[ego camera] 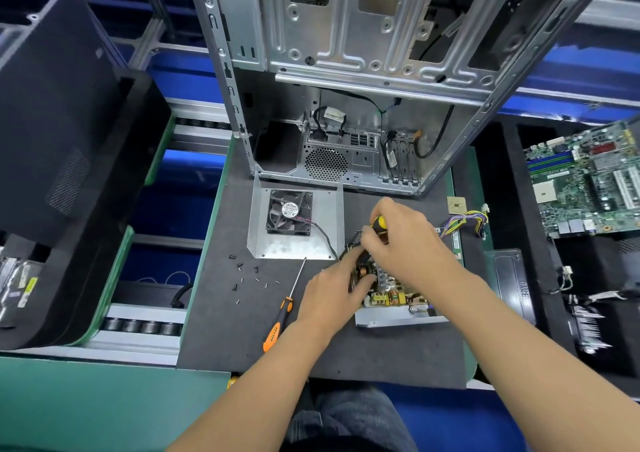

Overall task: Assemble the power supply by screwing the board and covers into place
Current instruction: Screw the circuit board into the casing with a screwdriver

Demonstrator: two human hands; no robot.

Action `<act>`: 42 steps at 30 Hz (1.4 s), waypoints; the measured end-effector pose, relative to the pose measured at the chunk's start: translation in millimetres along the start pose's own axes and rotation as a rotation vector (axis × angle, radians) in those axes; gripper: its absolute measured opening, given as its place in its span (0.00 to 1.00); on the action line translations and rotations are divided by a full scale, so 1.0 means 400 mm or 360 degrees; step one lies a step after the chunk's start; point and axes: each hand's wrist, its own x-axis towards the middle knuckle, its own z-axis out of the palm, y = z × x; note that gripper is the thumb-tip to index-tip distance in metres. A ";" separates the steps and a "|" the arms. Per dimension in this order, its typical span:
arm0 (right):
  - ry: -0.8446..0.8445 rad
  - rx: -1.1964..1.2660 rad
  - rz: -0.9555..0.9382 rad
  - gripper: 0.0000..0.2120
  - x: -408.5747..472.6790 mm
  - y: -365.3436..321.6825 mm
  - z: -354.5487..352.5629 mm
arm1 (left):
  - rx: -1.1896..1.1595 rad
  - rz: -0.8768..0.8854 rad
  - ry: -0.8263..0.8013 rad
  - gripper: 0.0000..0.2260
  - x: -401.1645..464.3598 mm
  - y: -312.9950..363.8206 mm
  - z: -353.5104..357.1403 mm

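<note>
Power supply board [388, 294] sits in its open metal tray [398, 320] on the dark mat [242, 330], at about 4 o'clock from mat centre, near the mat's right edge.

Right hand [405, 240]: fingers curled round a yellow-and-black screwdriver handle [380, 223], held upright over the far end of the board; tip hidden by the hand.
Left hand [334, 292]: fingers loosely curved, fingertips pressing on the board's near-left components; grips nothing that I can make out.

Edges and room:
- Tray's near edge is well in from the mat's front edge; bare mat lies at 6 o'clock between the forearms.
- At 3 o'clock, the green table rim and a black foam strip run just beside the tray; little room there.
- Wire bundle [465, 223] trails out at 2 o'clock, past the right hand.

Around:
- Fan cover [294, 223], a bent metal plate with a black fan, lies at 10 o'clock from the board, its fan lead running to the board's far-left corner.
- Orange-handled screwdriver [282, 313] lies at 8 o'clock, just beside the left wrist, shaft pointing toward the cover.
- Loose black screws [239, 266] are scattered at 9 o'clock, well apart from the hands.
- Open computer case [346, 70] stands at 12 o'clock, closing off the far side.
- Motherboard [585, 181] rests on foam at 2 o'clock, off the mat.
</note>
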 end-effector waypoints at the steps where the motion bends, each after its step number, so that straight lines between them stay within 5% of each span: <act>1: -0.0062 -0.0015 0.0002 0.05 0.008 -0.005 -0.008 | 0.0075 0.0045 -0.0040 0.21 0.003 0.001 0.004; 8: -0.0308 -0.0874 -0.0288 0.13 0.039 -0.049 -0.038 | 0.0319 0.0079 -0.0068 0.27 0.014 -0.004 0.023; 13: -0.0535 -0.0897 -0.0376 0.09 0.054 -0.070 -0.028 | 0.0336 0.0091 -0.0014 0.25 0.011 -0.004 0.029; 16: -0.0434 -0.1022 -0.0305 0.08 0.055 -0.081 -0.029 | 0.0189 0.0099 -0.0003 0.26 0.003 -0.003 0.025; 19: -0.0507 -0.1081 -0.0225 0.10 0.048 -0.096 -0.029 | 0.0076 0.0081 0.0163 0.19 -0.032 -0.023 0.011; 21: -0.0508 -0.1043 -0.0255 0.10 0.046 -0.094 -0.029 | 0.0354 0.0111 0.0295 0.14 -0.046 -0.041 -0.005; 24: -0.0477 -0.1045 -0.0274 0.05 0.048 -0.085 -0.034 | 0.0874 0.0158 0.0222 0.22 -0.027 -0.044 -0.020; 26: -0.0457 -0.1052 -0.0224 0.12 0.052 -0.082 -0.037 | 0.1054 0.0197 0.0184 0.26 -0.007 -0.043 -0.025; 29: -0.0506 -0.1043 -0.0184 0.19 0.048 -0.078 -0.035 | 0.1172 0.0270 0.0088 0.26 0.010 -0.040 -0.028; 35: -0.0582 -0.0745 -0.0237 0.10 0.042 -0.074 -0.051 | 0.1181 0.0387 0.0050 0.18 0.027 -0.019 -0.046; 42: -0.0528 -0.1031 -0.0193 0.14 0.039 -0.097 -0.040 | 0.1270 0.0508 0.0100 0.16 0.036 -0.026 -0.047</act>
